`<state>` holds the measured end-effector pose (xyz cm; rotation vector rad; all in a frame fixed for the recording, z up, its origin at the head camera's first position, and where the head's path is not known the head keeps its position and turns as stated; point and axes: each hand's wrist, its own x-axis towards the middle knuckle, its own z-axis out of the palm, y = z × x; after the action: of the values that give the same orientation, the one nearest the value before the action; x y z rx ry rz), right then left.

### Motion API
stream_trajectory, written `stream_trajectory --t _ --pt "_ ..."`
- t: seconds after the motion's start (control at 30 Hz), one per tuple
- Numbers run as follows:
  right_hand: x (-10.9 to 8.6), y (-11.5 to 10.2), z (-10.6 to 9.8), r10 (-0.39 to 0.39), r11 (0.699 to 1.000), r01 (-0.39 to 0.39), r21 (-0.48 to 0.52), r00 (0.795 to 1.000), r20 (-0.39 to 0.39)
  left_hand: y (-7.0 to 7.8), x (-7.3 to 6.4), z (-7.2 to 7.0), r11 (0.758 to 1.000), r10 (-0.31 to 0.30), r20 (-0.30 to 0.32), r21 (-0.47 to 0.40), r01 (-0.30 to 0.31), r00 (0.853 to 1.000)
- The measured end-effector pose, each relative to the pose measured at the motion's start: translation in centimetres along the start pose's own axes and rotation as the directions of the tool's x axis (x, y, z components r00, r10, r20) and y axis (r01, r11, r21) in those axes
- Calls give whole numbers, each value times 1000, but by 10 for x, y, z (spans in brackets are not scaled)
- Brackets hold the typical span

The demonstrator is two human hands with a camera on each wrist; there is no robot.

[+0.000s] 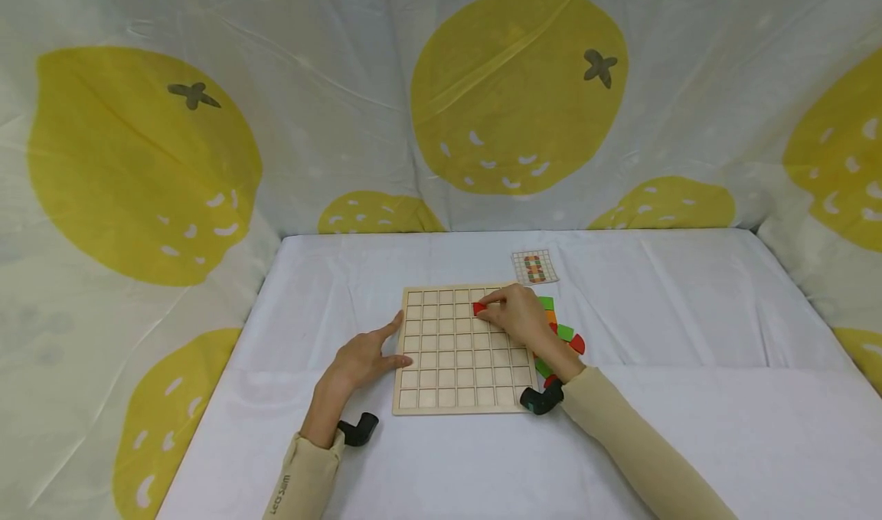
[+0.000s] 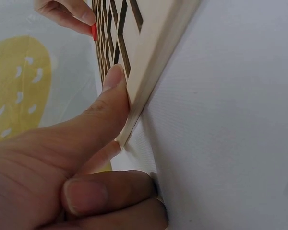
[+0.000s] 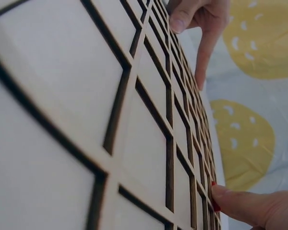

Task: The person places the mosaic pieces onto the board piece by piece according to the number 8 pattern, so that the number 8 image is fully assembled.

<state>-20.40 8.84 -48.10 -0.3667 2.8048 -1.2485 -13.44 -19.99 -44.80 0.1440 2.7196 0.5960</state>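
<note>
A square wooden grid board (image 1: 446, 410) lies flat on the white cloth. At its left edge my left hand (image 1: 361, 359) steadies it, the thumb (image 2: 114, 79) resting on the rim and the index finger stretched along the side. My right hand (image 1: 517, 317) reaches over the upper right of the board and pinches a small red piece (image 1: 478, 308) between thumb and fingertips, right at a cell in the upper rows. In the right wrist view, the red piece (image 3: 215, 200) shows at the fingertips, low against the grid. The other cells in sight hold no pieces.
Several loose green, orange and red pieces (image 1: 565, 332) lie beside the board's right edge, partly hidden under the right hand and forearm. Behind the board is a small card (image 1: 534, 267) with a coloured grid pattern. A lemon-print cloth (image 1: 517, 91) hangs along the back.
</note>
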Motion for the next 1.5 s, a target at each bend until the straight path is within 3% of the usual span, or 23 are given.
stream_trajectory --t 0.2,0.53,1.0,1.23,1.5 --pt "-1 -5 3 -8 999 7 -36 1000 -29 0 0 0 1000 -4 0 7 4 1000" --pt "-4 -11 6 -68 982 58 -180 996 -52 1 1 -1 1000 1 -1 10 -1 1000" --pt "-1 -2 3 -37 999 37 20 999 -1 -2 1 1 1000 -2 -3 -17 2 1000" --pt "-10 2 -21 10 998 -10 59 1000 -1 -2 1 2 999 12 -2 -37 -12 1000" --pt "-26 27 -54 43 996 -42 75 999 -24 -3 0 2 999 11 -4 -46 -11 1000"
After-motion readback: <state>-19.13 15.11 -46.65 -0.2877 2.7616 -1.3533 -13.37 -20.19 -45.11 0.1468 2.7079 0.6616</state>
